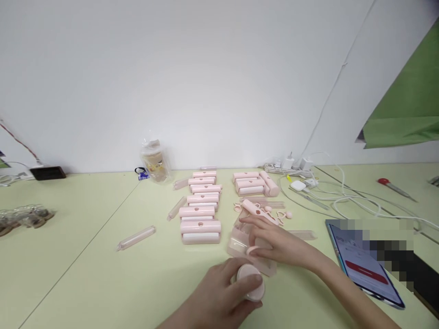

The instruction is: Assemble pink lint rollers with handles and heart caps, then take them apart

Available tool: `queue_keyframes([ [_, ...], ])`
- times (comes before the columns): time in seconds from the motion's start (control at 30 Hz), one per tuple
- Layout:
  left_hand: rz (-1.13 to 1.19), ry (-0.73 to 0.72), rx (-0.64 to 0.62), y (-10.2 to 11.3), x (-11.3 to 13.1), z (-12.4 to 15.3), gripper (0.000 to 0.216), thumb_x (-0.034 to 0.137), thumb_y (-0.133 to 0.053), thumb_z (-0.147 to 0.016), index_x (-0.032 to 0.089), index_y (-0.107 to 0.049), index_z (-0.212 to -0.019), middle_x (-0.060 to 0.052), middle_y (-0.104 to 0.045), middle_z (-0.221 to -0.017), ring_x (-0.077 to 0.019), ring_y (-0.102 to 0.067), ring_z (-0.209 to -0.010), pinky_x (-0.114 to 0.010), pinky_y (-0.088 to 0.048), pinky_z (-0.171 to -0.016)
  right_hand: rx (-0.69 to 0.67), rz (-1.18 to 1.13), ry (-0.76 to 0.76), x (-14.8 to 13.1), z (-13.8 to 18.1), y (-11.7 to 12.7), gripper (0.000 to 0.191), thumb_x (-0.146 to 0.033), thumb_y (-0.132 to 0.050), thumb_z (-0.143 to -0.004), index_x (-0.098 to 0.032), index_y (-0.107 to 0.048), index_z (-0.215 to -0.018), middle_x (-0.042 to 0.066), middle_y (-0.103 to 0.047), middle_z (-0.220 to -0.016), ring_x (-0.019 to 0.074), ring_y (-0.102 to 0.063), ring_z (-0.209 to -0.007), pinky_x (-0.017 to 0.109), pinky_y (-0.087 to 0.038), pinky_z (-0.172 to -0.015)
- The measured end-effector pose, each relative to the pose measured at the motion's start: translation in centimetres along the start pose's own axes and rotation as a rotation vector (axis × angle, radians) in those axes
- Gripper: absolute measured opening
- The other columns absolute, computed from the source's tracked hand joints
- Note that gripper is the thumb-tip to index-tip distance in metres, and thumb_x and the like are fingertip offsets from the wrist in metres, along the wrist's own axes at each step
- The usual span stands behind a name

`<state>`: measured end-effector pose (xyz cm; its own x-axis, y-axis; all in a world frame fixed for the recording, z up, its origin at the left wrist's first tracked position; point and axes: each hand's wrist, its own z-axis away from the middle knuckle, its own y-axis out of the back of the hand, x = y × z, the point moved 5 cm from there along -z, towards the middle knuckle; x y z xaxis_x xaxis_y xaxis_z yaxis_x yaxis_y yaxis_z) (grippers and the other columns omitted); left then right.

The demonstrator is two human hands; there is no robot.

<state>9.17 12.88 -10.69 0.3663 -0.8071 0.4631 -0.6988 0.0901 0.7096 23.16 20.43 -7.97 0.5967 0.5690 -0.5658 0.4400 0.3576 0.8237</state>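
My left hand is closed around a short white roll, whose round end faces up toward me. Just beyond it, my right hand reaches over a heap of clear pinkish plastic covers. A small pink round cap sits between its thumb and fingers; the other fingers are stretched over the heap. Behind that hand lies a pink roller body with a hole in it. Small pink ring-shaped pieces are scattered beside the body.
Several pink rollers stand in a column left of my hands, with more pink rollers at the back. Clear tubes lie around. A phone, white cables, a red-handled screwdriver and a bagged cup are also on the table.
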Motion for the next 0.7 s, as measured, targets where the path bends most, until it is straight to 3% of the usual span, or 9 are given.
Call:
queue_keyframes([
  [0.07,-0.033,-0.01,0.085,1.2,0.0,0.2,0.043,0.025,-0.046,-0.084,0.03,-0.033,-0.125,-0.011,-0.056,-0.114,-0.0235,-0.06,-0.096,-0.033,-0.05,-0.073,0.168,-0.18,-0.1,0.3,0.4,0.3,0.017,-0.039,-0.05,-0.084,-0.023,-0.054,-0.087,0.008,-0.052,-0.125,0.0264,-0.045,-0.117,0.042,-0.041,-0.089],
  [0.13,-0.026,-0.004,0.173,2.3,0.0,0.5,0.053,0.034,-0.046,-0.085,0.028,-0.025,-0.133,-0.014,-0.056,-0.118,-0.0268,-0.056,-0.106,-0.037,-0.05,-0.081,0.312,-0.336,-0.211,0.6,0.6,-0.1,0.023,-0.044,-0.042,-0.088,-0.024,-0.048,-0.098,0.006,-0.064,-0.099,0.0235,-0.059,-0.094,0.04,-0.047,-0.078],
  [0.2,-0.043,-0.069,0.158,2.6,0.3,0.7,0.066,0.04,-0.049,-0.083,0.025,-0.016,-0.138,-0.017,-0.054,-0.122,-0.0298,-0.051,-0.114,-0.043,-0.046,-0.09,0.375,-0.449,-0.245,0.2,0.5,-0.9,0.031,-0.047,-0.04,-0.087,-0.024,-0.049,-0.106,0.004,-0.066,-0.086,0.0224,-0.062,-0.084,0.039,-0.048,-0.075],
  [0.33,-0.096,-0.205,0.01,1.6,0.8,1.1,0.074,0.03,-0.048,-0.085,0.023,-0.001,-0.142,-0.015,-0.057,-0.12,-0.0294,-0.047,-0.117,-0.047,-0.037,-0.099,0.281,-0.68,-0.201,-2.0,0.1,-2.5,0.037,-0.048,-0.044,-0.085,-0.02,-0.06,-0.104,0.008,-0.065,-0.103,0.0245,-0.056,-0.103,0.037,-0.045,-0.087],
  [0.43,-0.092,-0.179,-0.049,1.1,0.5,1.2,0.068,0.028,-0.047,-0.085,0.021,-0.01,-0.141,-0.014,-0.059,-0.118,-0.0292,-0.048,-0.116,-0.047,-0.037,-0.1,0.182,-0.883,-0.205,-3.1,0.6,-2.8,0.043,-0.049,-0.036,-0.089,-0.02,-0.06,-0.109,0.008,-0.063,-0.109,0.0236,-0.054,-0.107,0.038,-0.043,-0.092],
  [0.53,-0.095,-0.181,-0.057,1.0,0.5,1.1,0.073,0.025,-0.051,-0.082,0.021,-0.008,-0.142,-0.014,-0.057,-0.121,-0.0296,-0.047,-0.117,-0.048,-0.036,-0.1,0.133,-0.839,-0.09,-3.6,1.0,-2.5,0.048,-0.055,-0.038,-0.086,-0.021,-0.058,-0.114,0.009,-0.058,-0.116,0.0247,-0.052,-0.109,0.039,-0.04,-0.095],
  [0.63,-0.143,-0.199,-0.028,1.1,0.7,1.0,0.081,0.025,-0.052,-0.082,0.02,0.004,-0.141,-0.014,-0.057,-0.121,-0.0297,-0.047,-0.117,-0.047,-0.038,-0.098,0.079,-0.784,0.054,-3.8,1.3,-2.6,0.067,-0.062,-0.056,-0.071,-0.022,-0.047,-0.125,0.012,-0.048,-0.126,0.0275,-0.047,-0.113,0.039,-0.038,-0.095],
  [0.7,-0.171,-0.204,-0.023,1.2,0.7,0.9,0.081,0.025,-0.05,-0.083,0.02,0.006,-0.141,-0.014,-0.06,-0.117,-0.0286,-0.049,-0.115,-0.047,-0.038,-0.098,0.041,-0.822,0.072,-3.8,1.4,-3.2,0.079,-0.061,-0.063,-0.065,-0.024,-0.038,-0.13,0.012,-0.044,-0.127,0.0275,-0.046,-0.114,0.039,-0.036,-0.097],
])
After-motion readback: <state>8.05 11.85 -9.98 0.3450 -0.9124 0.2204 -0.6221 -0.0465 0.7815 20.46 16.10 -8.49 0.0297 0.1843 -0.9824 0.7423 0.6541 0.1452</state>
